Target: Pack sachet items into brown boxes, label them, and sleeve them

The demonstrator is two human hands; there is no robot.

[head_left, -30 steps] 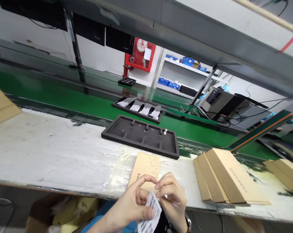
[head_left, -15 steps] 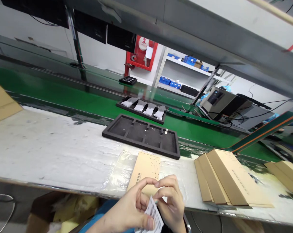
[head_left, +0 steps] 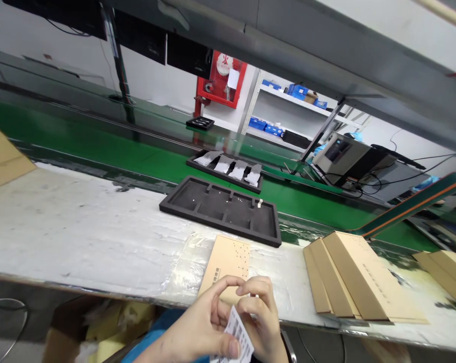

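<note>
My left hand [head_left: 197, 325] and my right hand [head_left: 260, 310] are together at the bench's front edge, both pinching a white printed label sheet [head_left: 237, 335] with black barcode-like text. Its lower end is cut off by the frame. Just behind my fingers lies a flat kraft cardboard box [head_left: 223, 262] with perforated dots, on a crinkled plastic sheet [head_left: 186, 267]. My fingers overlap its near edge. To the right stands a row of similar kraft boxes [head_left: 348, 282], out of reach of my fingers.
A black foam tray [head_left: 220, 209] with compartments lies on the white-covered bench [head_left: 80, 222]. Behind it, a green conveyor belt [head_left: 110, 146] carries a black tray of white pieces [head_left: 228, 171]. More kraft boxes [head_left: 445, 275] sit far right, and a cardboard box [head_left: 65, 338] sits below the bench.
The tray of white pieces has moved right along the belt. My view has drifted slightly, and my hands still pinch the label, which sits a little further right.
</note>
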